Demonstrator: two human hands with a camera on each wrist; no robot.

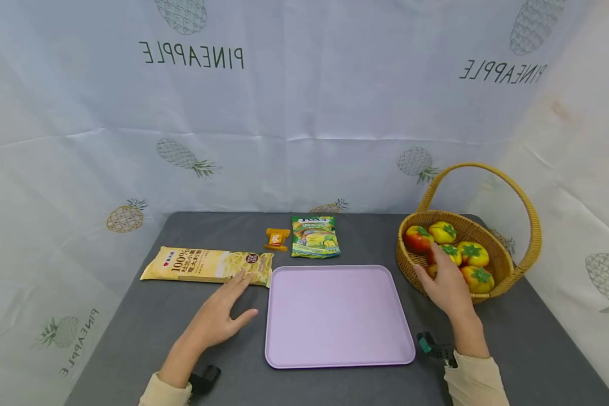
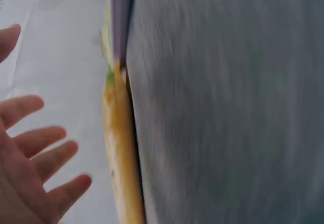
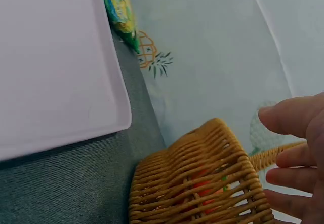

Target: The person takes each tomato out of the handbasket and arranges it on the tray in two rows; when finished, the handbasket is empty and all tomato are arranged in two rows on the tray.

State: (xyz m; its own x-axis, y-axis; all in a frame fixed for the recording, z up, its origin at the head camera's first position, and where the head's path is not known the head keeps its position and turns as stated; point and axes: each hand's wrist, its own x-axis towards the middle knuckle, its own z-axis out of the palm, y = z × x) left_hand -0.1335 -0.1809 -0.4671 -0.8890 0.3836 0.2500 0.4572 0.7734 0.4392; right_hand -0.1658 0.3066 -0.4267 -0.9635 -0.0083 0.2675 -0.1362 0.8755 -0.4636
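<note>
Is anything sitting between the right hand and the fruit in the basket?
Nothing visible does. The right hand reaches over the near rim of the basket, fingers straight, right at the fruit. The basket's handle arches clear of the hand, toward the far side and the right.

My head view was bright and evenly lit, with only soft, faint shadows under the basket (image 1: 467,248) and the left hand (image 1: 218,318); I saw no glare on the tray (image 1: 335,338). Straight lines bowed slightly toward the edges. The left wrist view was smeared, probably by motion blur. The right wrist view was softer, its right hand (image 3: 298,153) out of focus.
</note>
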